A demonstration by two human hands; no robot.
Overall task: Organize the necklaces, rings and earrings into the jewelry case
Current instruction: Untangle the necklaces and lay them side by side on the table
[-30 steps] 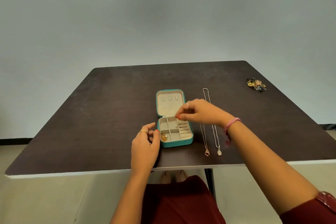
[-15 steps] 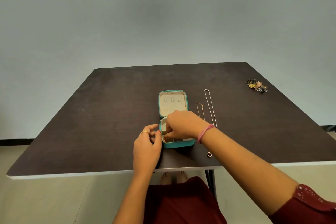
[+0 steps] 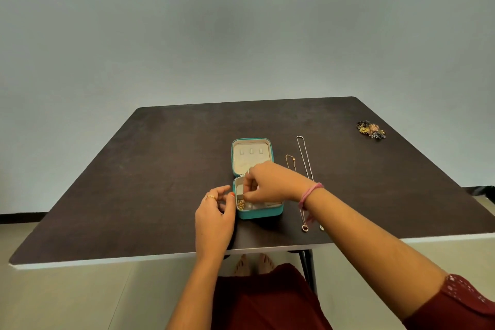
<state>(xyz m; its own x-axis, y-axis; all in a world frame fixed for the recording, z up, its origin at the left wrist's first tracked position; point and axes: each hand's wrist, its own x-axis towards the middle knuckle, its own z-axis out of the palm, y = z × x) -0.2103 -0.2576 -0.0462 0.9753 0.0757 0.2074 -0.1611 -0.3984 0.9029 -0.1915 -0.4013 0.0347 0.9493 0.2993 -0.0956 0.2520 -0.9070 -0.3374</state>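
A teal jewelry case (image 3: 257, 214) lies open near the front of the dark table (image 3: 160, 182), its lid (image 3: 251, 154) flat behind it. A small gold heap (image 3: 241, 204) sits in its front-left compartment. My right hand (image 3: 270, 183) reaches over the tray, its curled fingertips pinched together just above that heap; what they pinch is too small to name. My left hand (image 3: 214, 220) rests beside the case with loosely curled fingers, thumb tip at the left wall. Right of the case lie a silver necklace (image 3: 304, 155) and a gold necklace (image 3: 290, 159), partly hidden by my right wrist.
A cluster of flower-shaped jewelry (image 3: 371, 129) lies at the table's far right. The gold necklace's pendant (image 3: 304, 227) is close to the front edge. A plain wall stands behind the table. My lap and feet show below the front edge.
My right hand dropped from above the case's hinge into the tray and shifted left to the front-left compartment. My left hand stayed beside the case.
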